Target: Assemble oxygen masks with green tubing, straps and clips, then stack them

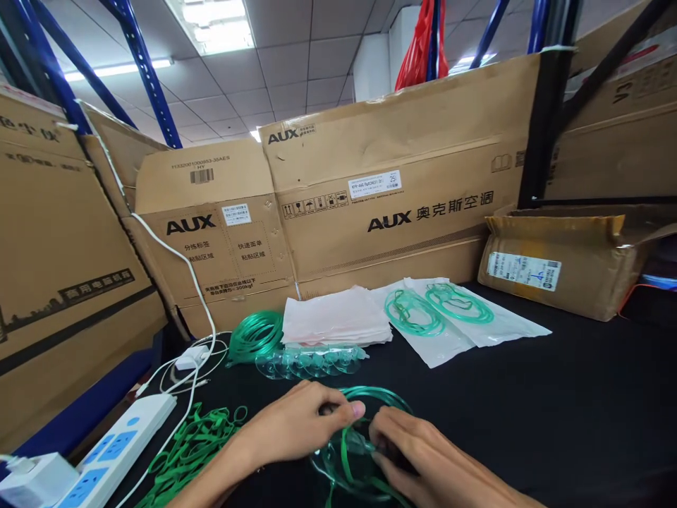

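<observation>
In front of me is a clear green oxygen mask [332,462], with a green elastic strap [345,455] running across it. A loop of green tubing [378,392] curves behind the mask, between my hands. My left hand [304,423] is closed at the left side of the loop, thumb stretched over it; its fingertips are partly hidden. My right hand [415,451] has its fingers curled on the mask's narrow connector end, and the palm side is out of sight. Beyond my hands lies a row of nested clear masks [312,362] next to a coil of green tubing [257,335].
Green elastic straps [195,451] lie piled at left, near a white power strip [119,451] and cables. White bags [336,316] are stacked at the back; two coiled tubes [415,312] rest on flat bags. Cardboard boxes [338,233] wall the table, with an open carton [555,261] at right.
</observation>
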Demonstrator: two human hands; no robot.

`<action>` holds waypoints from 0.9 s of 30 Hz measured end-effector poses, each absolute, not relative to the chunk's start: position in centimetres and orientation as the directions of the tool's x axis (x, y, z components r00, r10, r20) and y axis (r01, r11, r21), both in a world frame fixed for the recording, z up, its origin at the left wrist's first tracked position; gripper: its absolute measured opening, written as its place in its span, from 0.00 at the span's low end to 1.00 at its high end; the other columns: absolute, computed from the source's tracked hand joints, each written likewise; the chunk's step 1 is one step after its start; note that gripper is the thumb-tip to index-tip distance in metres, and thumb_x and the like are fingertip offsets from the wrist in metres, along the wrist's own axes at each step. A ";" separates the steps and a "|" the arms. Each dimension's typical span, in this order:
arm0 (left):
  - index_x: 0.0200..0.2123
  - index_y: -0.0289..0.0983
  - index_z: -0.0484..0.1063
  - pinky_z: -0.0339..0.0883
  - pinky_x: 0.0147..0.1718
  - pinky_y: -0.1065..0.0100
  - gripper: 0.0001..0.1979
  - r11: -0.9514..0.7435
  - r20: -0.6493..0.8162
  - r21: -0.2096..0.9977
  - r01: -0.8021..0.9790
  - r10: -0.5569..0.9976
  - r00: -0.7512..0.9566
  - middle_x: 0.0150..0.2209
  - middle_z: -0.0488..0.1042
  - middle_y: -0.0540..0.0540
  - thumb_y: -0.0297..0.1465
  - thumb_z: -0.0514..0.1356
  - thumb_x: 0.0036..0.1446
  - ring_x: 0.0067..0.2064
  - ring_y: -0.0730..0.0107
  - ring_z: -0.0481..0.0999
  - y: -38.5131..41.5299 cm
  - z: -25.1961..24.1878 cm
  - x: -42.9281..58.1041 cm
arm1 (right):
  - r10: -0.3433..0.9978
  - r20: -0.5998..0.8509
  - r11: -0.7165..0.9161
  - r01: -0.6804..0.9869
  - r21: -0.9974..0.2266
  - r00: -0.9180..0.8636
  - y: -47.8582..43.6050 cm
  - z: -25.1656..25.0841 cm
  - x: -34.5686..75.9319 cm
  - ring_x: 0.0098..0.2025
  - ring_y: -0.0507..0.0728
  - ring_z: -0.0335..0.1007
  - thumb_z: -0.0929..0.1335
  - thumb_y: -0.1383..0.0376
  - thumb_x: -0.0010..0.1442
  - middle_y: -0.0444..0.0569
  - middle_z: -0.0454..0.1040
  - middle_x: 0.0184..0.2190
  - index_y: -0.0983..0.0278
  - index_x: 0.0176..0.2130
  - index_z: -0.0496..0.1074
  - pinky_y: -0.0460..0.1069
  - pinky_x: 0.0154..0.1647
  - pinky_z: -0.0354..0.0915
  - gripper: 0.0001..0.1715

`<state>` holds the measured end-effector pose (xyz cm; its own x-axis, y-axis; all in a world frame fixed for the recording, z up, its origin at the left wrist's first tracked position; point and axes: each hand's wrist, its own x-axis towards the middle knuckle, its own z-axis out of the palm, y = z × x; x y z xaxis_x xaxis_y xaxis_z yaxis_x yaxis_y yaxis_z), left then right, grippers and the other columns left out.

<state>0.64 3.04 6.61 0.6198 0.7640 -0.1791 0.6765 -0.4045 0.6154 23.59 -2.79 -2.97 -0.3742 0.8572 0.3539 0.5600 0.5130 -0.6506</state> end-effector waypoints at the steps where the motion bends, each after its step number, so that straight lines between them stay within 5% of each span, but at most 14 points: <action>1: 0.32 0.37 0.77 0.51 0.27 0.69 0.31 -0.382 -0.230 0.632 0.674 0.738 0.634 0.23 0.64 0.53 0.56 0.48 0.67 0.27 0.70 0.61 3.3 6.5 0.9 | 0.856 0.357 0.515 0.564 -0.645 -0.373 -2.9 -2.7 23.5 0.41 0.56 0.73 0.67 0.61 0.68 0.44 0.75 0.41 0.56 0.42 0.71 0.47 0.46 0.68 0.03; 7: 0.24 0.38 0.63 0.47 0.24 0.70 0.25 -0.333 -0.368 0.662 0.671 0.636 0.678 0.23 0.57 0.55 0.50 0.50 0.66 0.26 0.73 0.54 3.8 6.0 2.4 | 0.870 0.344 0.494 0.607 -0.623 -0.354 -3.2 -1.4 23.5 0.43 0.58 0.74 0.69 0.62 0.67 0.45 0.75 0.40 0.56 0.40 0.73 0.48 0.46 0.68 0.02; 12: 0.26 0.38 0.66 0.53 0.29 0.71 0.13 -0.349 -0.352 0.656 0.669 0.643 0.680 0.26 0.64 0.54 0.35 0.51 0.61 0.30 0.72 0.62 3.3 5.8 2.6 | 0.889 0.335 0.457 0.572 -0.682 -0.311 -3.2 -2.1 24.0 0.44 0.58 0.74 0.69 0.57 0.68 0.44 0.77 0.40 0.55 0.38 0.75 0.47 0.48 0.68 0.06; 19: 0.31 0.42 0.70 0.61 0.42 0.69 0.15 -0.374 -0.268 0.607 0.701 0.734 0.624 0.36 0.75 0.52 0.38 0.48 0.67 0.42 0.65 0.72 1.4 6.4 2.2 | 0.910 0.231 0.396 0.556 -0.731 -0.344 -3.4 -0.3 24.0 0.48 0.57 0.73 0.67 0.53 0.70 0.42 0.78 0.43 0.54 0.40 0.76 0.47 0.52 0.66 0.11; 23: 0.41 0.45 0.71 0.59 0.56 0.64 0.11 -0.443 -0.201 0.448 0.777 0.796 0.570 0.46 0.76 0.50 0.39 0.50 0.67 0.53 0.61 0.72 -0.4 7.1 1.1 | 0.900 0.246 0.418 0.552 -0.721 -0.360 -3.4 -0.2 24.8 0.48 0.57 0.74 0.64 0.55 0.72 0.44 0.79 0.44 0.55 0.45 0.77 0.47 0.54 0.66 0.13; 27: 0.42 0.45 0.72 0.62 0.55 0.64 0.17 -0.398 -0.082 0.428 0.811 0.877 0.473 0.46 0.76 0.48 0.40 0.44 0.69 0.52 0.60 0.73 -1.1 6.7 -1.7 | 0.899 0.300 0.437 0.595 -0.674 -0.320 -3.3 -0.5 25.2 0.44 0.57 0.76 0.64 0.54 0.72 0.47 0.79 0.41 0.57 0.47 0.77 0.49 0.50 0.70 0.15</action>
<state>-1.71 -1.07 6.68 0.4729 0.8774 -0.0815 0.8115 -0.3976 0.4283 25.25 -3.28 -0.54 -0.3203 0.8986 0.2999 0.5955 0.4372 -0.6740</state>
